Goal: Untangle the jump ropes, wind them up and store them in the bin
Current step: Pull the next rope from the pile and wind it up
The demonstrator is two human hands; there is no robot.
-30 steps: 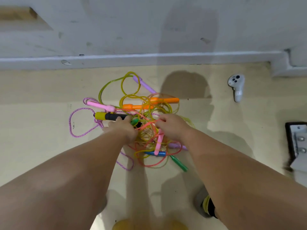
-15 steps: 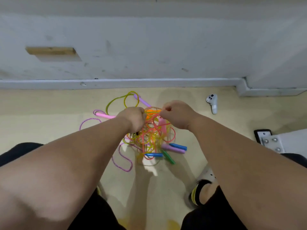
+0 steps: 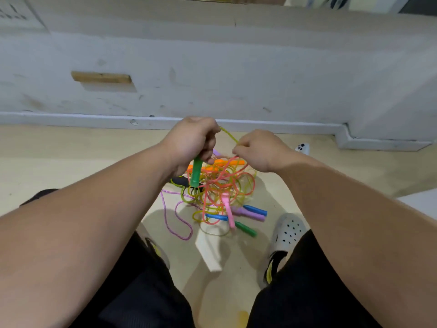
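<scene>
Head view: left hand [image 3: 189, 143] clenched a rigid-looking green plastic handle [image 3: 195, 174], right hand [image 3: 257, 150] at three o'clock pinched its seemingly limp yellow cord [image 3: 228, 134].

Ahead, pale grey wall [image 3: 236, 74], scuffed and stained, with 1 small wooden block [image 3: 101, 77] set into it at left. Along the bottom, white baseboard [image 3: 71, 118], stepping forward at the right corner. Below, smooth beige floor [image 3: 59, 157], evenly lit, with soft shadows. On the floor near the baseboard at right, 1 white controller [image 3: 302, 148], partly hidden.
</scene>
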